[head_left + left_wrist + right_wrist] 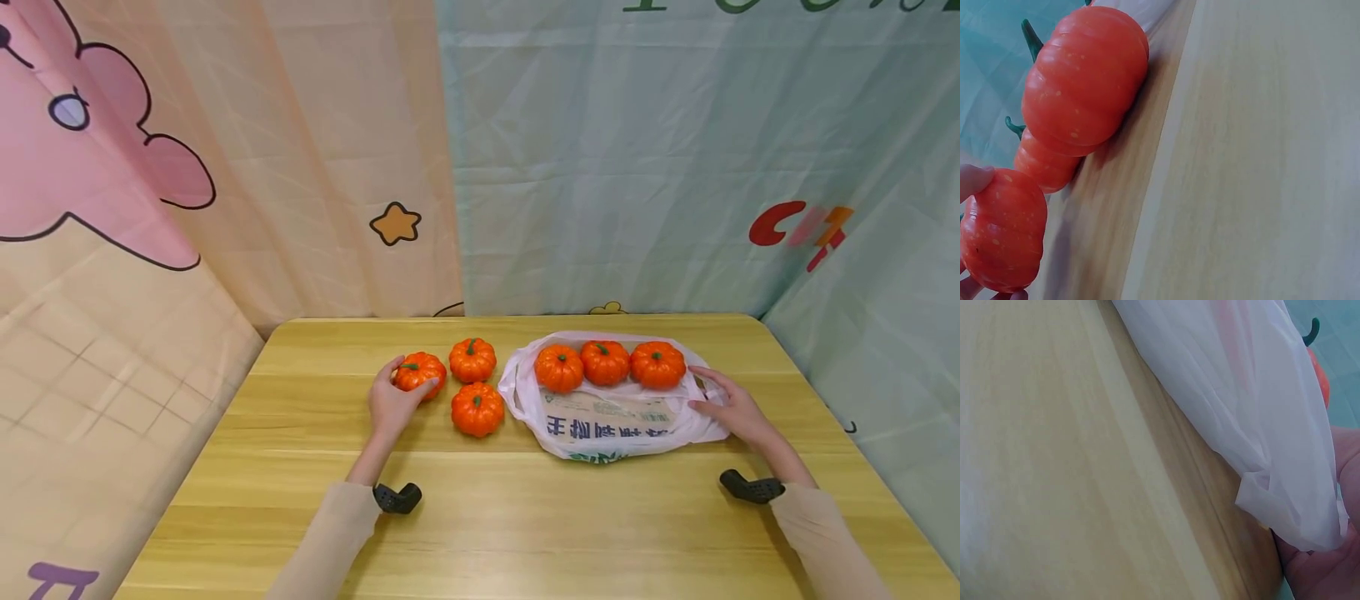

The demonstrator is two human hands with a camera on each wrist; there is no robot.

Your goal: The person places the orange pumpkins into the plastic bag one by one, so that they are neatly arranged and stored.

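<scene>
Fingers of L hand [391, 406] grasping 1 pumpkin [422, 371], which lies betw. thumb (near R side) & index finger (L side). R hand [733, 408] at bag's [531, 414] R end, fingers touching it; can't tell if gripping. Total: 6 pumpkins = 1 held, 2 loose [477, 409] on surface [585, 525], 3 in bag [605, 362], side by side toward far edge. 1 bag, white plastic, on surface. Loose pair, 1 behind other, betw. held pumpkin & bag, near both.
</scene>
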